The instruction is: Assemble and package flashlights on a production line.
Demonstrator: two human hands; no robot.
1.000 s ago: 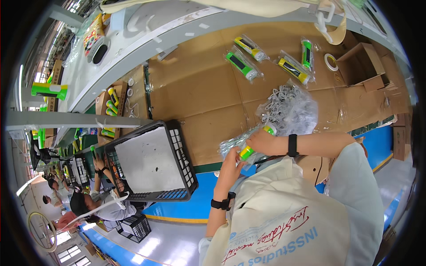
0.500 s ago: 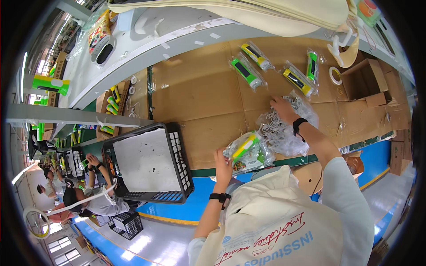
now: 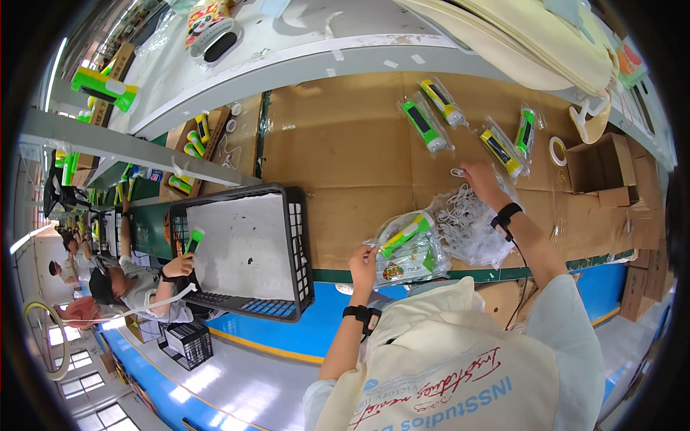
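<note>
My left hand (image 3: 364,266) is closed on the edge of a clear plastic bag (image 3: 411,267) at the table's near edge. Inside that bag lies a yellow and green flashlight (image 3: 405,235), with a printed card or sheet below it. My right hand (image 3: 484,181) pinches a small looped white cord (image 3: 458,172) just above the cardboard. Under that hand, a clear bag spills a tangle of white cords (image 3: 466,219). Beyond it lie several bagged flashlights, among them a green one (image 3: 422,125) and a yellow one (image 3: 501,151).
A black crate (image 3: 295,248) lined with white sheet stands left; a co-worker's hand (image 3: 178,266) holds a green flashlight (image 3: 194,241) over it. A tape roll (image 3: 558,151) and an open carton (image 3: 602,164) are at right. A grey shelf beam (image 3: 302,77) crosses the back.
My right hand has lifted off the cord tangle, drawing out one white cord. My left hand stays at the bag. The co-worker's hand has brought a green flashlight over the crate.
</note>
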